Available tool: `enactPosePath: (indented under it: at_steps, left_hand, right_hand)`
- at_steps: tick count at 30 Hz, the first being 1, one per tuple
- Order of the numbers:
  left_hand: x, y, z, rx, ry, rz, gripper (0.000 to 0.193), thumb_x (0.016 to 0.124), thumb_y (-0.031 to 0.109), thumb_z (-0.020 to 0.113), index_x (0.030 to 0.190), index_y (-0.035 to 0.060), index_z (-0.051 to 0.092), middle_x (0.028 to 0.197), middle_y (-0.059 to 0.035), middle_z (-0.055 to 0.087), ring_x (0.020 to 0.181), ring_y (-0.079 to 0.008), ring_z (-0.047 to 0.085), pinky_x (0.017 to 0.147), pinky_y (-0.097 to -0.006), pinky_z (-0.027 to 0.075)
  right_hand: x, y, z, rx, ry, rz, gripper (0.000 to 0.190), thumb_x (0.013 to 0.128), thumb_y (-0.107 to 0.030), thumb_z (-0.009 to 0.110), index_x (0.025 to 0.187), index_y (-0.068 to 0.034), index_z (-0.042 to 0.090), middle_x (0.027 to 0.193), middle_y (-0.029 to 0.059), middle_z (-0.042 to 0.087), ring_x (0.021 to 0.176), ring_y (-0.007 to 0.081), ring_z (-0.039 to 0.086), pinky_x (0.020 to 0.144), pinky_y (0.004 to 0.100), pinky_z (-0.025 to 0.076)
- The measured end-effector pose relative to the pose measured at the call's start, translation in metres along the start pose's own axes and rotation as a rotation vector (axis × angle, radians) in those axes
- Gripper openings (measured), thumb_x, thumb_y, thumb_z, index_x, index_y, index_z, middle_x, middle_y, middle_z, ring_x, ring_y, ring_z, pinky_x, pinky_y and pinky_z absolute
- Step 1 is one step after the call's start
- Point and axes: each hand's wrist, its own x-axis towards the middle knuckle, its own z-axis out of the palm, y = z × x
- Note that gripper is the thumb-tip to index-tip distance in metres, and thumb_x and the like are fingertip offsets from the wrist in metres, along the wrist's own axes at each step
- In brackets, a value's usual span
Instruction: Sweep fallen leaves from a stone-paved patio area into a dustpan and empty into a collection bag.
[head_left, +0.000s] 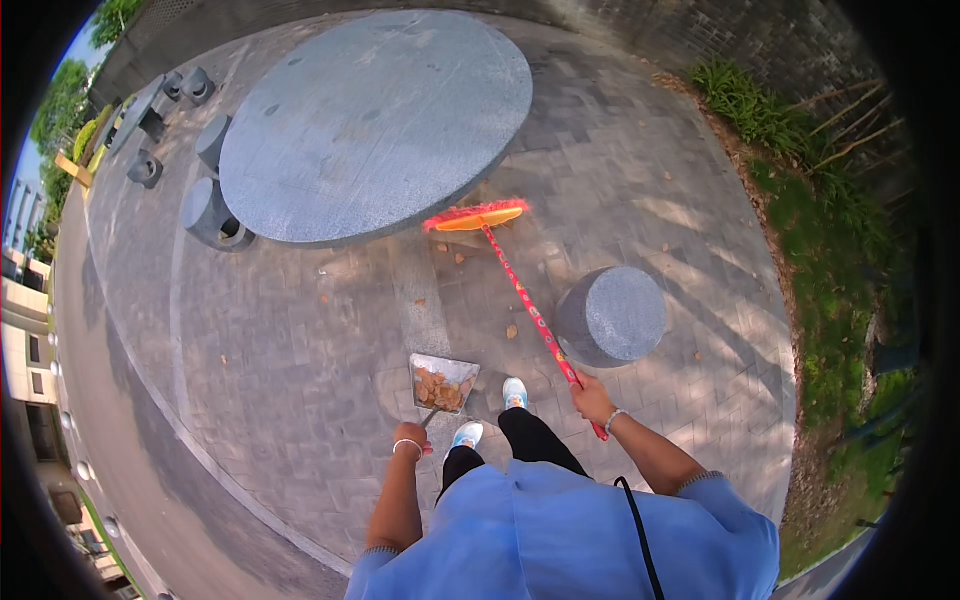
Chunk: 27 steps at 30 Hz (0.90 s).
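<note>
My right hand (594, 400) is closed around the red patterned handle of a broom (523, 296). The broom's orange head with pink-red bristles lies near the edge of a round stone table (375, 127), over the paving. My left hand (412, 439) grips the dark handle of a metal dustpan (464, 370). Brown dry leaves (442, 390) are heaped in the pan, which is just in front of my left foot. A few loose leaves, among them one leaf (512, 331), are scattered on the paving between the pan and the broom head.
A round stone stool (625, 313) stands right of the broom handle. More stone stools (208, 208) are left of the table, with another stone table (137, 114) farther off. A planted strip (810, 247) borders the paving at right; a road (135, 405) runs along the left.
</note>
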Motion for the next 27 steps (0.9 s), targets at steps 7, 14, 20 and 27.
enactPosePath:
  at_steps: [7, 14, 20, 27]
  left_hand:
    - [0.036, -0.008, 0.011, 0.891, 0.192, 0.345, 0.026, 0.056, 0.029, 0.07, 0.07, 0.0083, 0.062, 0.075, -0.0073, 0.06, 0.073, -0.0215, 0.058, 0.063, -0.0311, 0.046]
    - [-0.026, 0.022, -0.005, -0.53, 0.189, -0.063, 0.015, 0.077, 0.01, 0.046, 0.084, -0.002, 0.052, 0.061, -0.0119, 0.054, 0.044, -0.0187, 0.054, 0.034, -0.0284, 0.046]
    - [-0.026, 0.01, -0.02, -0.603, 0.144, -0.072, 0.01, 0.078, 0.009, 0.045, 0.081, 0.0012, 0.051, 0.066, -0.0124, 0.054, 0.046, -0.0189, 0.054, 0.036, -0.0295, 0.048]
    - [0.046, -0.026, -0.01, -0.834, -0.037, -0.153, 0.012, 0.08, 0.009, 0.042, 0.09, 0.0046, 0.046, 0.067, -0.0119, 0.049, 0.052, -0.0211, 0.051, 0.048, -0.0386, 0.051]
  right_hand:
    - [0.228, -0.062, -0.011, -0.237, 0.064, -0.154, 0.021, 0.075, -0.013, 0.042, 0.086, 0.002, 0.051, 0.08, 0.0206, 0.055, 0.076, 0.0378, 0.052, 0.069, 0.0432, 0.041]
    - [0.236, -0.021, 0.033, -0.163, 0.062, 0.048, 0.023, 0.075, -0.015, 0.043, 0.09, 0.001, 0.051, 0.071, 0.0158, 0.055, 0.07, 0.0312, 0.054, 0.06, 0.039, 0.043]
    - [0.04, 0.026, 0.024, -0.081, -0.218, 0.335, 0.035, 0.077, -0.017, 0.038, 0.11, -0.005, 0.038, 0.066, 0.0174, 0.054, 0.043, 0.0277, 0.053, 0.037, 0.0374, 0.043]
    - [-0.174, 0.068, -0.034, -0.083, -0.326, 0.278, 0.031, 0.078, -0.017, 0.042, 0.108, -0.012, 0.044, 0.062, 0.0136, 0.052, 0.049, 0.0216, 0.053, 0.046, 0.0311, 0.043]
